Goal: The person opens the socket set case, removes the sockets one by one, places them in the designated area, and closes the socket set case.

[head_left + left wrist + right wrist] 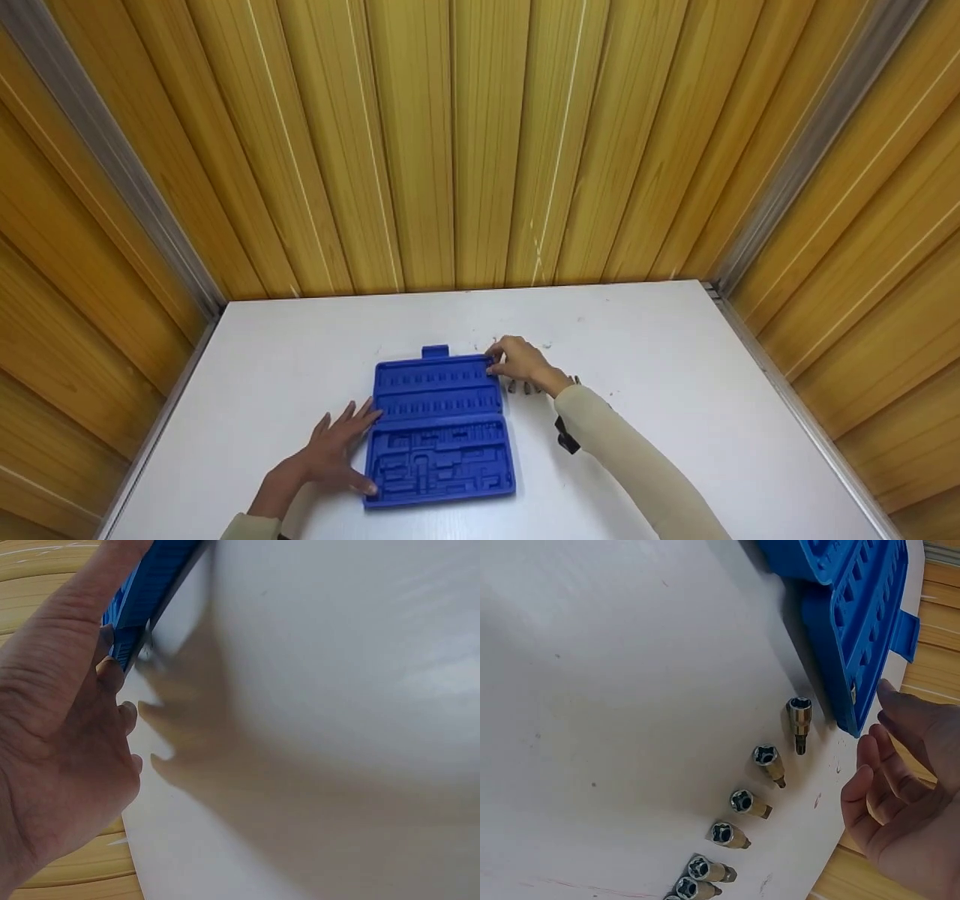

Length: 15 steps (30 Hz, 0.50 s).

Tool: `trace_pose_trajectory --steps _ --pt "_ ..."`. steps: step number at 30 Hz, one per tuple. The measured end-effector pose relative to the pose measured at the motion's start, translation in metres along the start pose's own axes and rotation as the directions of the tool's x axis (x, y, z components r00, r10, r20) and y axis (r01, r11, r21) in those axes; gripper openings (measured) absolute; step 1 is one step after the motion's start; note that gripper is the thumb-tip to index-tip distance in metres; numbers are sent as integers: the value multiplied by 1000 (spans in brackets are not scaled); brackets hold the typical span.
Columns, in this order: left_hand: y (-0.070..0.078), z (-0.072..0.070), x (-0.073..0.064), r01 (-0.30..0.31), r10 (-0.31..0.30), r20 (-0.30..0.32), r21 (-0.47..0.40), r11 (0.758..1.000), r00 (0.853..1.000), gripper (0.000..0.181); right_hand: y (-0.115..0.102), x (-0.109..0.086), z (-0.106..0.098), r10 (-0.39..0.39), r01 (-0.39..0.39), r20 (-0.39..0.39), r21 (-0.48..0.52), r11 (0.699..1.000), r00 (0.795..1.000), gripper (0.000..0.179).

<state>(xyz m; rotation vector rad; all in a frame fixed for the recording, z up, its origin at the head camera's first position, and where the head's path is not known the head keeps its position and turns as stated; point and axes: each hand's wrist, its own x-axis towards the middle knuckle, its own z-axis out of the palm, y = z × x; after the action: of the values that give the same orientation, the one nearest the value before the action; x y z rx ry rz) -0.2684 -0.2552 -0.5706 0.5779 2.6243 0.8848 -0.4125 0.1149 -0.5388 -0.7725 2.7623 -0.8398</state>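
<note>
A blue plastic socket case (442,417) lies unfolded on the white table, its moulded recesses facing up. The left hand (334,456) rests along the case's left side with fingers spread, the thumb at the lower left corner and a fingertip near the hinge. At the upper right corner is the right hand (525,361), thumb and index finger apart over the rim. A small shiny metal piece (853,692) sits inside that corner, close to the right thumb. Beside the case several metal bit sockets stand in a row, the closest a bit socket (800,720); the right arm partly hides them in the head view.
The white table (300,345) runs back to a wood-patterned panel wall (487,150), with similar panels left and right. The case's latch tab (435,351) sticks out at its far edge. A dark band (568,436) shows at the right wrist.
</note>
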Motion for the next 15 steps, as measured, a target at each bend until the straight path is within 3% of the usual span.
trace_pose_trajectory --steps 8,15 --pt "3 -2 0 13 -13 10 5 1000 1000 128 -6 2 7 140 -136 29 -116 984 990 32" --pt "3 -1 1 14 -14 18 1 1000 1000 129 -6 3 8 161 -147 61 -193 970 985 31"
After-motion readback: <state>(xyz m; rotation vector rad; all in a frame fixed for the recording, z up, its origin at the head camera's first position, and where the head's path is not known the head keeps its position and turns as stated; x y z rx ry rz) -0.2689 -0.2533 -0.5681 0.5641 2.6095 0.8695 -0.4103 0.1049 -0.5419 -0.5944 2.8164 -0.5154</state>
